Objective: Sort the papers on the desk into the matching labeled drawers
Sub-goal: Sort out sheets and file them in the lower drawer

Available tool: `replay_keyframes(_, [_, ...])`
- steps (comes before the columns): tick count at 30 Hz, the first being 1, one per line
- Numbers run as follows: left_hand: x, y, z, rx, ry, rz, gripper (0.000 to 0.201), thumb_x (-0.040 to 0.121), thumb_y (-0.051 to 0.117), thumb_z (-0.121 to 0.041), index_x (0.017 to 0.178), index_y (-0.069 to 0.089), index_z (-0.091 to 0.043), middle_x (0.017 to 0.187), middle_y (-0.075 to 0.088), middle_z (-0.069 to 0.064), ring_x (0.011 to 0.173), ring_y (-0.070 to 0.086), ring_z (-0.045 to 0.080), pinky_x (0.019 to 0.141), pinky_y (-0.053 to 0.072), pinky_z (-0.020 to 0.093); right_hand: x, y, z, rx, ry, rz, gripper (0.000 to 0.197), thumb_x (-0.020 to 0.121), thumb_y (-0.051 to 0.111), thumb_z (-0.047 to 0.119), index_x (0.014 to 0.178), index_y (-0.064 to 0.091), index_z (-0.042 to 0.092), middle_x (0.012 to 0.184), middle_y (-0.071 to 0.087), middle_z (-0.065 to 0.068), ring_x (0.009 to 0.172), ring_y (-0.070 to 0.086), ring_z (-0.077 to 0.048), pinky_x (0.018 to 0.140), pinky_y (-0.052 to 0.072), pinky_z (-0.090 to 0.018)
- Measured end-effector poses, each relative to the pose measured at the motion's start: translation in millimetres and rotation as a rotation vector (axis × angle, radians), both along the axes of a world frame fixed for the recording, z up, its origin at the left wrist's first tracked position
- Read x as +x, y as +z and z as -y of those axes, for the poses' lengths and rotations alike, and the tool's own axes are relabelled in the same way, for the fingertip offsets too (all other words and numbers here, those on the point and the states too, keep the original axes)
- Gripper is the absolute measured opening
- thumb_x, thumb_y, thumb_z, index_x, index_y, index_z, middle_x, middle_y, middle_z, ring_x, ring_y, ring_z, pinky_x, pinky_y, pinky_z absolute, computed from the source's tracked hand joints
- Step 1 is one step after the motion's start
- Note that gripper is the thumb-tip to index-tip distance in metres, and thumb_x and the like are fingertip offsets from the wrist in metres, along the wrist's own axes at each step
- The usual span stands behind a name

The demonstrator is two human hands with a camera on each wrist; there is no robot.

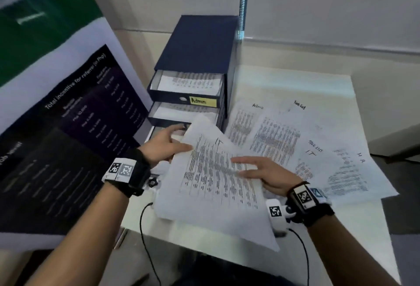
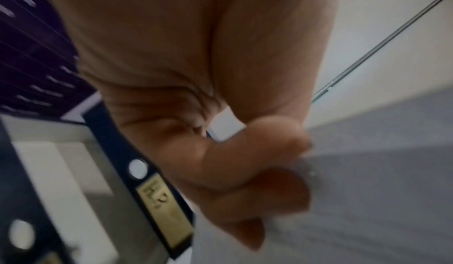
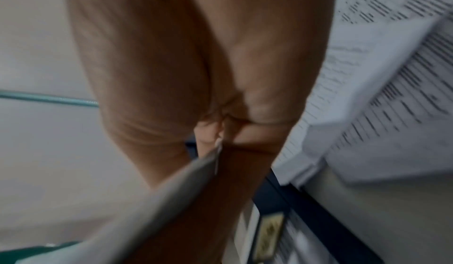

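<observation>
A printed sheet [image 1: 216,179] hangs tilted over the desk in front of the navy drawer unit [image 1: 197,42], held by both hands. My left hand [image 1: 175,142] pinches its upper left edge; in the left wrist view the fingers [image 2: 257,171] curl onto the sheet [image 2: 367,200]. My right hand [image 1: 245,169] grips the right edge, thumb on top, and pinches the sheet's edge [image 3: 215,151]. The top drawer, labelled Admin [image 1: 202,101], stands pulled out with paper inside. The second drawer [image 1: 181,113] is out too. An HR label [image 2: 159,196] shows on a lower drawer.
Several printed sheets lie spread on the white desk [image 1: 295,76] to the right, handwritten Admin [image 1: 243,124], IT [image 1: 311,160] and HR [image 1: 350,172]. A large dark poster [image 1: 68,126] leans at the left. A black cable [image 1: 145,229] hangs off the desk's front edge.
</observation>
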State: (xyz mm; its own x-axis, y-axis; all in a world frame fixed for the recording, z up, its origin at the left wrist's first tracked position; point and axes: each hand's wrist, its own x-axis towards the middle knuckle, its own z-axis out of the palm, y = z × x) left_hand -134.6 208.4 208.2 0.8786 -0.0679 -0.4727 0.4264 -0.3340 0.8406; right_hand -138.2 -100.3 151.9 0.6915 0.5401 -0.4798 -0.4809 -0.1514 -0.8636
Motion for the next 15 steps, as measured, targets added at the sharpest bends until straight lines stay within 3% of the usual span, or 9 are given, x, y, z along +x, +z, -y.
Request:
replay_keyframes(3, [-25.3,-7.5,-48.6,0.013,-0.113,-0.140,0.056,0.077,0.078,-0.015,0.128,0.056,-0.019,0.097,0.074,0.017,0.081,0.061,0.037,0.061,0.049,0.034,-24.6,-21.2,-42.4,0.049,0.086,-0.163,0.044,0.089,0.062,-0.007,0.131,0.059,0.003,0.143,0.051,-0.009,0.093,0.068,0.001,0.075,0.051,-0.010])
replay_keyframes(6, [-41.0,-19.8,-84.0,0.104,-0.141,-0.221,0.054,0.075,0.077,-0.016,0.126,0.061,-0.015,0.092,0.073,0.024,0.079,0.058,0.034,0.051,0.049,0.028,-38.5,-38.6,-75.7,0.074,0.147,-0.298,0.043,0.090,0.060,-0.006,0.131,0.060,0.006,0.142,0.053,-0.010,0.096,0.070,-0.007,0.077,0.054,-0.015])
replay_keyframes(8, [-46.5,-31.8,-101.6,0.142,-0.106,-0.243,0.056,0.080,0.076,-0.013,0.132,0.056,-0.014,0.087,0.073,0.022,0.071,0.060,0.030,0.048,0.050,0.026,-38.3,-51.4,-94.8,0.019,0.157,-0.281,0.041,0.089,0.065,0.000,0.128,0.065,0.015,0.142,0.052,-0.001,0.116,0.060,-0.004,0.097,0.049,-0.020])
replay_keyframes(10, [-47.8,-45.6,-115.8,0.171,-0.060,-0.260,0.056,0.084,0.074,-0.012,0.135,0.050,-0.018,0.079,0.073,0.012,0.063,0.064,0.022,0.053,0.053,0.027,-31.4,-62.2,-112.1,-0.069,0.135,-0.206,0.040,0.086,0.072,0.008,0.122,0.069,0.026,0.148,0.046,0.003,0.135,0.045,-0.009,0.116,0.034,-0.036])
replay_keyframes(11, [-48.3,-52.1,-120.9,0.187,-0.048,-0.267,0.059,0.085,0.074,-0.014,0.136,0.047,-0.021,0.082,0.072,0.008,0.066,0.067,0.020,0.058,0.055,0.027,-26.5,-68.4,-119.4,-0.086,0.088,-0.199,0.041,0.085,0.072,0.007,0.121,0.070,0.025,0.147,0.046,0.002,0.136,0.044,-0.014,0.117,0.032,-0.041])
replay_keyframes(13, [-47.9,-70.0,-129.0,0.229,-0.056,-0.284,0.067,0.082,0.079,-0.021,0.138,0.043,-0.023,0.095,0.068,0.001,0.079,0.069,0.016,0.071,0.056,0.026,-17.9,-81.8,-132.4,-0.091,-0.048,-0.230,0.039,0.086,0.068,-0.001,0.120,0.070,0.018,0.142,0.051,-0.005,0.127,0.055,-0.024,0.111,0.041,-0.045])
replay_keyframes(15, [-49.2,-87.3,-131.7,0.259,-0.081,-0.309,0.072,0.070,0.086,-0.033,0.132,0.050,-0.023,0.106,0.067,0.003,0.090,0.069,0.018,0.083,0.056,0.029,-15.7,-85.0,-143.6,-0.115,-0.166,-0.242,0.034,0.087,0.065,-0.003,0.115,0.071,0.016,0.134,0.059,-0.016,0.114,0.064,-0.029,0.104,0.048,-0.045])
